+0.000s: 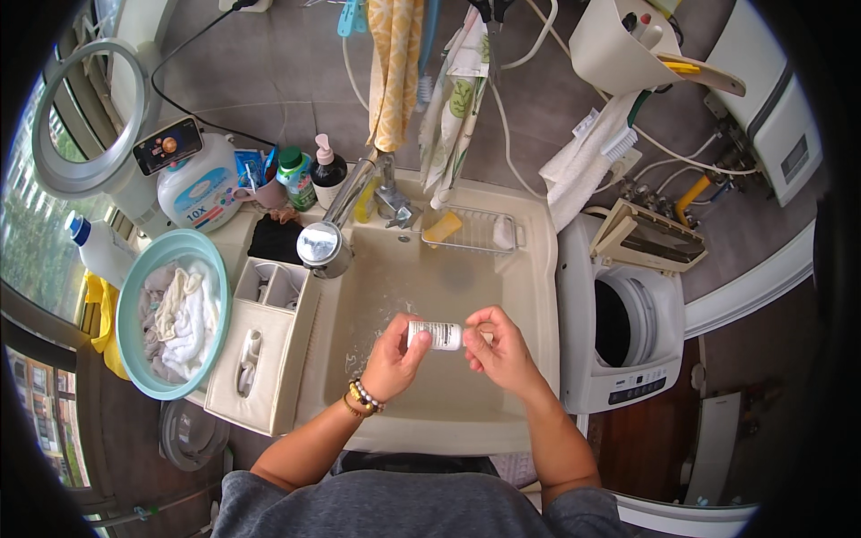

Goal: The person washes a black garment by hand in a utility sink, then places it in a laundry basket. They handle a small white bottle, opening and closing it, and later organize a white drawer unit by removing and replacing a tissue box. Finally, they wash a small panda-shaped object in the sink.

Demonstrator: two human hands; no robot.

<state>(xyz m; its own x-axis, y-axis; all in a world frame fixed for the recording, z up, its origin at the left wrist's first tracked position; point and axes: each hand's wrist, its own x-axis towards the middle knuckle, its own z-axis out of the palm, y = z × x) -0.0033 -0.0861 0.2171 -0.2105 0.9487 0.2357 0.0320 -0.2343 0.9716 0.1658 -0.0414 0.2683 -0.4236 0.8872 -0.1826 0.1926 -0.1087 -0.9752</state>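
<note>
Over a beige sink basin (444,397) that holds some water, my left hand (397,356) grips a small white bottle (440,335) lying sideways, its printed label facing up. At the bottle's right end is my right hand (498,350), with fingers curled and a small pale thing, perhaps the cap, partly hidden between them. A chrome faucet (324,243) reaches over the sink's back left. Behind the basin, a wire rack (471,247) carries a yellow soap bar (442,227) and a whitish bar (503,232).
Left of the sink stand a beige tissue box (262,363) and a teal basin (124,323) of wet cloths. Bottles, a mug (269,194) and a propped phone (168,145) are behind them. Towels hang above; an open top-loading washing machine (578,376) stands at right.
</note>
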